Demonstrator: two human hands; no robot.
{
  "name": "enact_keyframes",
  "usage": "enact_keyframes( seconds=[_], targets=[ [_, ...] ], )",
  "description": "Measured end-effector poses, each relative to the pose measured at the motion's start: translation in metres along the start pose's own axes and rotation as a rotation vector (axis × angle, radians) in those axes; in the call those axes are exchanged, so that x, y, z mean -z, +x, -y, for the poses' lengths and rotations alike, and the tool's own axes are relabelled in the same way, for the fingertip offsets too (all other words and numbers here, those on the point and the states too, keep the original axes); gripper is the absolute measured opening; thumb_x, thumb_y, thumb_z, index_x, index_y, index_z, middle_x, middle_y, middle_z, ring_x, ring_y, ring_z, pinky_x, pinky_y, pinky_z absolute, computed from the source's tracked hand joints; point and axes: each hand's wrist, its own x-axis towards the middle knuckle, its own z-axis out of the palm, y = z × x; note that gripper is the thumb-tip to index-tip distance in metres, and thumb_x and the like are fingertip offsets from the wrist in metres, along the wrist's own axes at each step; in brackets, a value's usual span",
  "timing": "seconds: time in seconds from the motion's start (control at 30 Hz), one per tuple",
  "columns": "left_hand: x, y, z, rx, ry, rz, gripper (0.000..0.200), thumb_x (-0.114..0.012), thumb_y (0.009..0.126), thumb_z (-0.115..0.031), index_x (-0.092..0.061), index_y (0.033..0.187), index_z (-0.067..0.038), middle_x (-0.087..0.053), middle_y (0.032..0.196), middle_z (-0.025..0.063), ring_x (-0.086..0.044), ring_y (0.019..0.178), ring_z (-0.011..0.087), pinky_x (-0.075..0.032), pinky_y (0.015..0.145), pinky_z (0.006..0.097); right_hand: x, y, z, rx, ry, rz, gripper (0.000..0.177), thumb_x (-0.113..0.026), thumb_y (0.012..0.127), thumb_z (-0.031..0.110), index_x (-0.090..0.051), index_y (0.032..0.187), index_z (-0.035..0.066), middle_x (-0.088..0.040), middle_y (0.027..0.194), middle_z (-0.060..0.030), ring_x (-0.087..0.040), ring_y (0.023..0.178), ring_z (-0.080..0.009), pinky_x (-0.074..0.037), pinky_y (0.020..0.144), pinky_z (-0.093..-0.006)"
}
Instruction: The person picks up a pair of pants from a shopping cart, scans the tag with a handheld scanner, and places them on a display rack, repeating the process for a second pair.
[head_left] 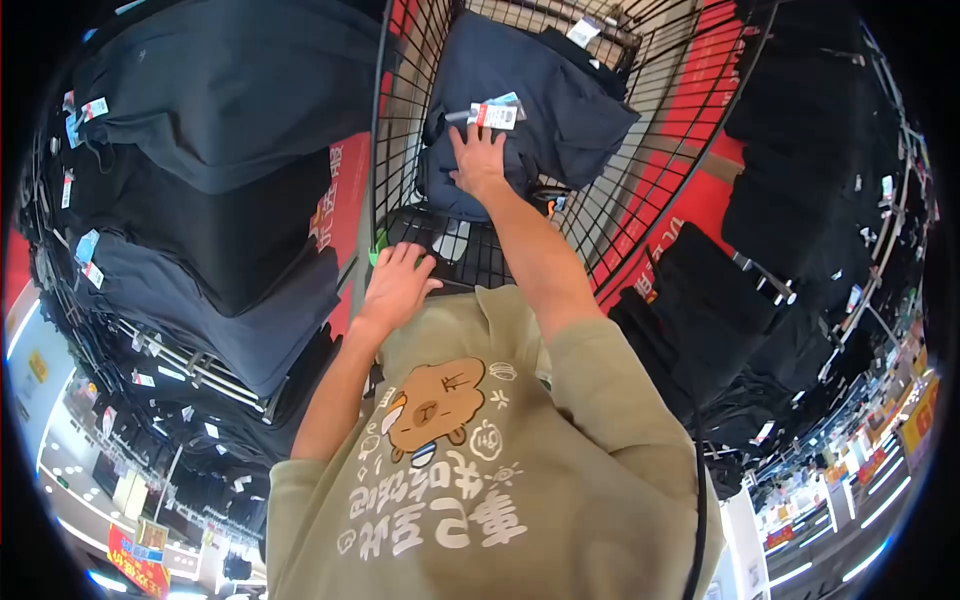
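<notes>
A black wire shopping cart [378, 130] stands in front of my body. Inside it lies a dark navy garment [560, 95] with a white and red price tag [495, 116]. My right hand [478, 160] rests on the garment just below the tag, its fingers spread. Near the cart's near left corner, beside a green piece [379, 243], is my left hand [401, 283], fingers apart and bent a little over the edge, gripping nothing that I can make out.
Dark garments [230, 90] with tags hang close on the left, and more black garments [800, 150] hang on the right. Red printed panels [345, 200] run below the racks. Another white tag [583, 32] shows at the cart's far end.
</notes>
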Motion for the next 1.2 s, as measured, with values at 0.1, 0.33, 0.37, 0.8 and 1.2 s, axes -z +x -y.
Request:
enact_keyframes(
  seconds=[0.1, 0.33, 0.37, 0.8, 1.2],
  targets=[
    [-0.008, 0.044, -0.003, -0.025, -0.041, -0.084, 0.033, -0.057, 0.090, -0.033, -0.057, 0.109, -0.005, -0.053, 0.116, 0.0121, -0.046, 0.113, 0.0277, -0.034, 0.095, 0.0409, 0.005, 0.031, -0.052, -0.049, -0.291, -0.014, 0.077, -0.073, 0.072, 0.022, -0.038, 0.140, 0.017, -0.034, 0.145, -0.0235, -0.042, 0.129, -0.0392, -0.045, 0.090, -0.0583],
    [0.000, 0.017, -0.001, -0.005, -0.111, -0.037, 0.034, -0.059, 0.089, -0.031, -0.056, 0.111, -0.005, -0.052, 0.122, 0.0127, -0.045, 0.116, 0.0295, -0.033, 0.097, 0.0396, 0.013, -0.018, -0.093, -0.232, 0.869, -0.475, 0.039, -0.057, 0.080, 0.005, -0.060, 0.119, 0.005, -0.065, 0.101, -0.0236, -0.065, 0.092, -0.0364, -0.049, 0.082, -0.0371],
    [0.000, 0.017, 0.000, 0.012, -0.191, -0.026, 0.037, -0.060, 0.089, -0.030, -0.055, 0.115, -0.004, -0.050, 0.127, 0.0136, -0.045, 0.119, 0.0309, -0.034, 0.100, 0.0400, 0.012, -0.028, -0.093, -0.224, 0.974, -0.473, 0.043, -0.057, 0.080, 0.003, -0.057, 0.122, 0.001, -0.065, 0.101, -0.0251, -0.064, 0.093, -0.0384, -0.048, 0.083, -0.0377],
    [0.091, 0.071, -0.031, 0.165, -1.696, -0.523, 0.043, -0.074, 0.079, -0.009, -0.056, 0.117, 0.000, -0.064, 0.110, 0.0081, -0.063, 0.096, 0.0167, -0.052, 0.086, 0.0335, 0.137, -0.195, 0.038, 0.318, 0.933, -0.516, 0.021, -0.062, 0.083, 0.004, -0.057, 0.102, -0.002, -0.062, 0.082, -0.0172, -0.062, 0.072, -0.0332, -0.050, 0.068, -0.0392],
    [0.149, 0.020, -0.008, -0.098, -1.854, -0.389, 0.068, -0.076, 0.078, -0.011, -0.042, 0.137, -0.006, -0.058, 0.123, 0.0075, -0.053, 0.118, 0.0205, -0.042, 0.103, 0.0372, 0.113, -0.124, -0.006, 0.038, 2.151, 0.194, 0.061, -0.061, 0.090, 0.027, -0.040, 0.140, -0.001, -0.044, 0.140, -0.0104, -0.041, 0.131, -0.0200, -0.033, 0.109, -0.0346]
  ],
)
